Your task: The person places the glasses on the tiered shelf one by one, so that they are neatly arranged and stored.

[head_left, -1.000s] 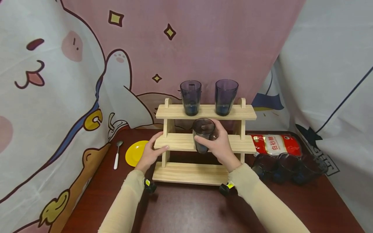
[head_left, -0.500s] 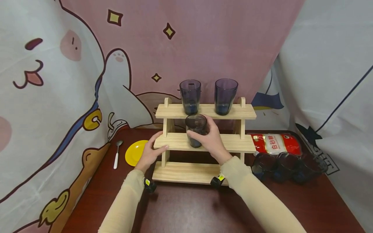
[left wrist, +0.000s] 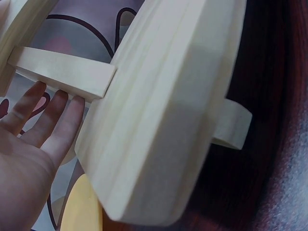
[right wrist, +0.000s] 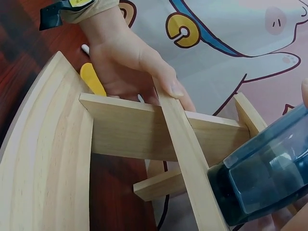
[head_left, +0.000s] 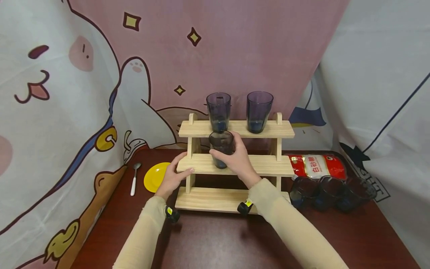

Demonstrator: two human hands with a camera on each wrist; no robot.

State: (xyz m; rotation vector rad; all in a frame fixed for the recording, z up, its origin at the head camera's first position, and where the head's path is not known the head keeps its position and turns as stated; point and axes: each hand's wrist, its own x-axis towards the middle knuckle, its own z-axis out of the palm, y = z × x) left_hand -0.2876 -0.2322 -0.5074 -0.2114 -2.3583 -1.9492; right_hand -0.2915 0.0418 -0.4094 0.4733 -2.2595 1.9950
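My right hand [head_left: 237, 161] grips a dark tinted glass [head_left: 220, 147] at the left-centre of the middle shelf of a three-tier wooden rack [head_left: 268, 165]. In the right wrist view the glass [right wrist: 264, 178] has its base against the shelf board. My left hand [head_left: 174, 175] holds the left end of that same shelf, thumb on top. Its fingers [left wrist: 53, 120] lie straight beneath the board. Two more dark glasses [head_left: 218, 110] [head_left: 259, 110] stand upright on the top shelf.
A yellow plate [head_left: 153, 176] and a white-handled spoon [head_left: 134, 178] lie left of the rack. To its right are a red-and-white bag [head_left: 317, 167] and several dark glasses [head_left: 330, 192] on the red-brown table. Patterned cloth hangs close behind.
My right hand has carried the glass to the left and back, from in front of the middle shelf onto it. The left hand has stayed on the shelf end.
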